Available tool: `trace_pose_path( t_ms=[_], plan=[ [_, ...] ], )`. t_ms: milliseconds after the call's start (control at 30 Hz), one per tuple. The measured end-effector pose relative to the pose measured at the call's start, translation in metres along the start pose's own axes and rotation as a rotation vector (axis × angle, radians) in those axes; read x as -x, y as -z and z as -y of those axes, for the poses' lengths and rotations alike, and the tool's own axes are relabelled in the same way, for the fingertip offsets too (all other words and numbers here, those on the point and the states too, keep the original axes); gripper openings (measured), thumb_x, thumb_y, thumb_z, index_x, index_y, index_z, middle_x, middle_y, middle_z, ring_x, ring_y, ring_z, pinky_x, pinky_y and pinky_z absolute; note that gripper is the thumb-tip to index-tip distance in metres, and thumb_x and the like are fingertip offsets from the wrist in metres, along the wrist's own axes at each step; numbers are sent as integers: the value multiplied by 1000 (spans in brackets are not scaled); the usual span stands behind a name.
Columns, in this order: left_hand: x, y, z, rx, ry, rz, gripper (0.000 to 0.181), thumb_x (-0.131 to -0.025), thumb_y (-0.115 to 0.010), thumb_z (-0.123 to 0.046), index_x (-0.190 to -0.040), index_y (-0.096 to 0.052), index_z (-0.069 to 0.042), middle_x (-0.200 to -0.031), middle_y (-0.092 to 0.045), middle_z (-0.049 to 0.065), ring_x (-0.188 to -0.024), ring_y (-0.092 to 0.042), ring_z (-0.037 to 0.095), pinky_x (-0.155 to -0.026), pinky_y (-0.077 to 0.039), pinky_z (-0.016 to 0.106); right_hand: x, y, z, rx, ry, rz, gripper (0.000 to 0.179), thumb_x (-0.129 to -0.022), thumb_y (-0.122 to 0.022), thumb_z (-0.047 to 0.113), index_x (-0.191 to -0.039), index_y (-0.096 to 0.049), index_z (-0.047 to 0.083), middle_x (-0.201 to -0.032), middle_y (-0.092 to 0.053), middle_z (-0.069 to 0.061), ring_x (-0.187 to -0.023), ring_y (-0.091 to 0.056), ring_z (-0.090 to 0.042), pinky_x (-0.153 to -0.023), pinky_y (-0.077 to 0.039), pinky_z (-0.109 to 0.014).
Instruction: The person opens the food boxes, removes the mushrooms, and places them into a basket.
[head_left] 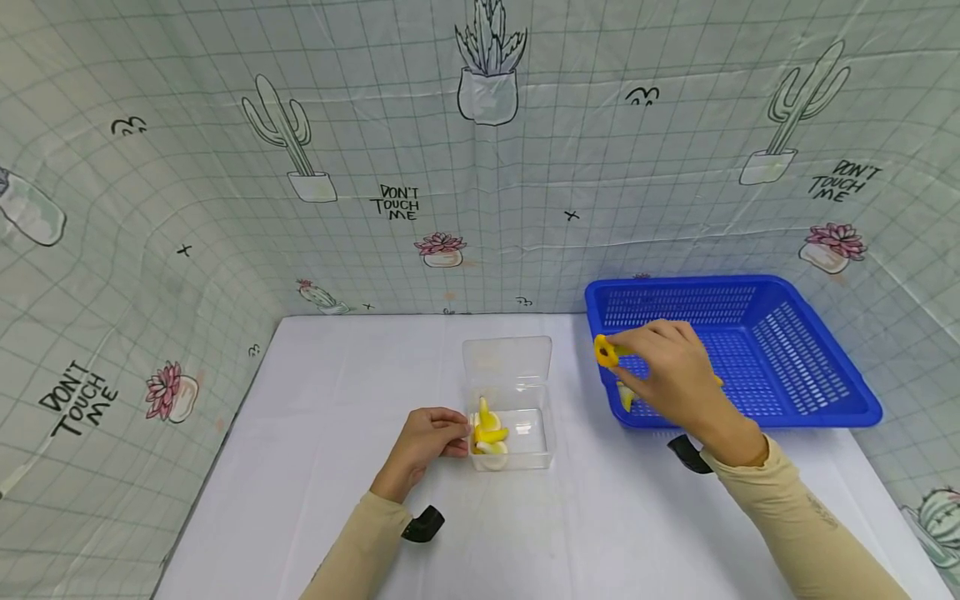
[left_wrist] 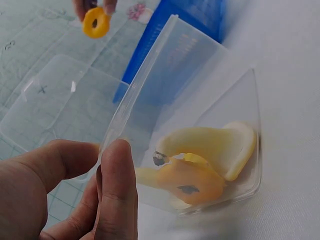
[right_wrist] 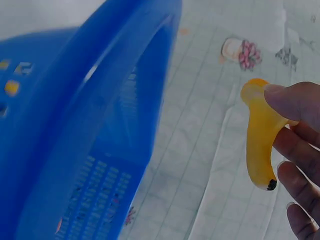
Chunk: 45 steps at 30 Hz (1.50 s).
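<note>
My right hand [head_left: 675, 375] pinches a yellow banana-shaped piece [right_wrist: 261, 145] between thumb and fingers, above the left end of the blue basket [head_left: 750, 412]. The piece has a dark tip at one end and a round flared end with a dark centre. My left hand [head_left: 423, 446] pinches the left wall of a clear plastic box [head_left: 528, 460], whose lid [head_left: 507, 360] stands open at the back. Several yellow and whitish banana-shaped pieces [left_wrist: 200, 175] lie in the box's left part. More yellow pieces [head_left: 626, 395] show in the basket, partly hidden by my right hand.
A white table [head_left: 337, 375] carries the box near its middle and the basket at the right. Behind and beside it hangs a grid-patterned cloth [head_left: 525, 183] with cactus drawings. Black wrist devices [head_left: 424, 524] sit below both hands.
</note>
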<state>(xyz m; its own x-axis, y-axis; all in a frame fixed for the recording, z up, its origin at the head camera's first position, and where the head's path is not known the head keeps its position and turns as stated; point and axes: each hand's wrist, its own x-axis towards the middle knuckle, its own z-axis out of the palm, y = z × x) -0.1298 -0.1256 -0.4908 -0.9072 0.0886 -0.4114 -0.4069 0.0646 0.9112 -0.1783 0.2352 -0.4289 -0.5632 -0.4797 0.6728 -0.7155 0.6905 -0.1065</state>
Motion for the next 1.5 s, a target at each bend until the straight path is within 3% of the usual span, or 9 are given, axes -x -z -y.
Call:
trace_pose_path(
  t_ms=[267,667,1000,1167,1500],
  plan=[
    [2,0,0,-1,3,-2,23,-96,-72,2,-114,-67,14,-85,-72,11,-62,-68,12,-63,-65,26,11,6,-18,36,-85,31,53,-62,-99,-1,-110,-78,0,-94,-78,-13,-85,-63,-32,-75,-47,-49],
    [-1,-1,2,-28,-18,-17,23,-97,-72,0,-114,-67,14,-88,-74,13,-62,-68,14,-64,-65,27,20,12,-36,86,-252,165,44,-71,-96,2,-110,-77,-1,-96,-77,-16,-88,-60,-33,-76,-43,-49],
    [1,-1,0,-29,-8,-6,22,-97,-72,0,-114,-68,13,-87,-74,13,-63,-68,13,-64,-65,26,24,12,-40,80,-303,198,32,-75,-93,-1,-103,-78,1,-96,-78,-14,-91,-61,-35,-75,-43,-49],
    [0,0,0,-29,2,-6,21,-97,-71,1,-113,-67,14,-86,-73,13,-63,-69,13,-64,-65,25,19,11,-29,49,-284,196,35,-76,-93,2,-107,-78,-1,-97,-78,-15,-90,-62,-34,-77,-44,-49],
    [0,1,0,-16,-6,4,22,-97,-71,2,-115,-66,15,-89,-74,14,-63,-69,13,-65,-65,25,4,-5,12,-27,-98,139,38,-70,-96,0,-104,-79,1,-95,-79,-12,-90,-65,-33,-84,-52,-52]
  ],
)
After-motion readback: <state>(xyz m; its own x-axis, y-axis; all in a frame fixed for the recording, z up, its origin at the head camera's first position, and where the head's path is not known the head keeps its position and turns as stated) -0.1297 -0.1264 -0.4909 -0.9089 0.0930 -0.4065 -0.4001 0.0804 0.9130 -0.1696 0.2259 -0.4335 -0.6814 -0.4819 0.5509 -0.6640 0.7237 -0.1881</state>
